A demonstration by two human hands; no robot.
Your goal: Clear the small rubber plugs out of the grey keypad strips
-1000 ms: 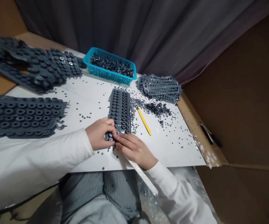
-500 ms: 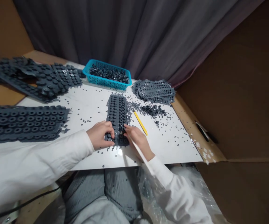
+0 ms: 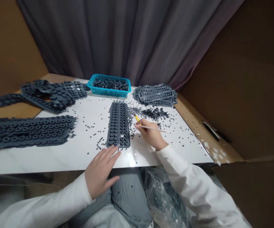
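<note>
Leaving the strip (image 3: 119,122), right hand (image 3: 152,136) sits near the yellow tool (image 3: 136,117), still pinching a white stick (image 3: 163,130). Left hand (image 3: 100,172) drawn back, fingers spread at near edge. Strip on table (image 3: 56,160), apparently unpinned.

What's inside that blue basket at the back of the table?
The blue basket holds a heap of small dark pieces. Only the upper ones show clearly; they cover the basket's floor and anything lying deeper.
</note>
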